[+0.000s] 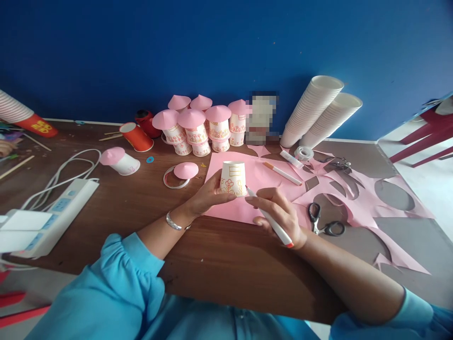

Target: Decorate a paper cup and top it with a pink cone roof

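My left hand (212, 191) is wrapped round a white paper cup (233, 177), held upside down above the pink paper sheet (226, 212). Yellow lines and red flowers are drawn on the cup's side. In my right hand (278, 215) is a white marker (271, 219) with a red end, its tip at the cup's lower right edge; whether it touches cannot be made out. An orange-capped marker (283, 174) lies on the sheet to the right. Behind the cup stand several decorated paper cups (196, 134) with pink cone roofs (192, 118).
Black-handled scissors (322, 224) and cut pink paper scraps (371, 203) lie on the right. Tall stacks of white cups (311, 111) lean by the blue wall. At left are a power strip (60, 215), cables, a red cup (138, 137) and a roofed cup (125, 163). A tape roll (303, 153) sits right of centre.
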`<state>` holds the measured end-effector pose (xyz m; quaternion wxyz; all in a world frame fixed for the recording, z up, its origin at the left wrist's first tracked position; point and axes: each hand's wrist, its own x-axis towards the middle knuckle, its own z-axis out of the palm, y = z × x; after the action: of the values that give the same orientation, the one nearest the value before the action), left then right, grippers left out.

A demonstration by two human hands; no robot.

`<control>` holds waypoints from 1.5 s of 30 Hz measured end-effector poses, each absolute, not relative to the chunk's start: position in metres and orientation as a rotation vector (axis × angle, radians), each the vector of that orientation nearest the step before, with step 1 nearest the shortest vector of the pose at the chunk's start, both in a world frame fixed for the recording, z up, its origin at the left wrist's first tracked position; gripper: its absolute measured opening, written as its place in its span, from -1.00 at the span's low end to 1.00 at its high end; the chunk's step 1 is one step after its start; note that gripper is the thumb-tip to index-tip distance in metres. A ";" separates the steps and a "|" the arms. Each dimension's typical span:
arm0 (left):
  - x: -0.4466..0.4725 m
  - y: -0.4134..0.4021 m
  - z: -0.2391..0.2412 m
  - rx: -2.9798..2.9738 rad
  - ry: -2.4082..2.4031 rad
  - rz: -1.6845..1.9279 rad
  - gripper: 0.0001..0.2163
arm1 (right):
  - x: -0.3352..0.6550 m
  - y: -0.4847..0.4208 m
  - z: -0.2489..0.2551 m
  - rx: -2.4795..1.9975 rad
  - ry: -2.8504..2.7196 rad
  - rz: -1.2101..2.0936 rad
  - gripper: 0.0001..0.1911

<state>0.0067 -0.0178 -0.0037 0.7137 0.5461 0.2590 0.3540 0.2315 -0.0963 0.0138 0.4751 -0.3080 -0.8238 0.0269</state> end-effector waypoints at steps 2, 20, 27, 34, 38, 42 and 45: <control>0.006 -0.017 -0.005 1.220 0.563 0.793 -0.38 | 0.231 -0.097 0.011 -0.744 -2.053 -0.005 -0.57; 0.005 -0.020 -0.005 1.178 0.418 0.674 -0.33 | 0.232 -0.077 -0.003 -0.920 -1.941 0.182 -0.22; 0.009 -0.019 -0.003 1.290 0.527 0.736 -0.24 | 0.233 -0.077 -0.003 -0.937 -1.954 0.119 -0.23; 0.007 -0.018 -0.007 1.306 0.557 0.763 -0.30 | 0.233 -0.077 -0.006 -0.901 -1.929 0.138 -0.20; 0.006 -0.015 -0.011 1.225 0.551 0.808 -0.35 | 0.236 -0.080 -0.006 -0.919 -1.862 0.144 -0.29; 0.006 -0.014 -0.012 1.169 0.542 0.819 -0.37 | 0.235 -0.083 -0.007 -0.948 -1.856 0.155 -0.35; 0.007 -0.014 -0.011 1.162 0.540 0.818 -0.37 | 0.233 -0.084 -0.007 -0.958 -1.870 0.164 -0.35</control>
<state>0.0068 -0.0140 -0.0114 0.7247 0.5267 0.2450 0.3707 0.2330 -0.0837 -0.0066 0.4945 -0.3951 -0.7713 0.0677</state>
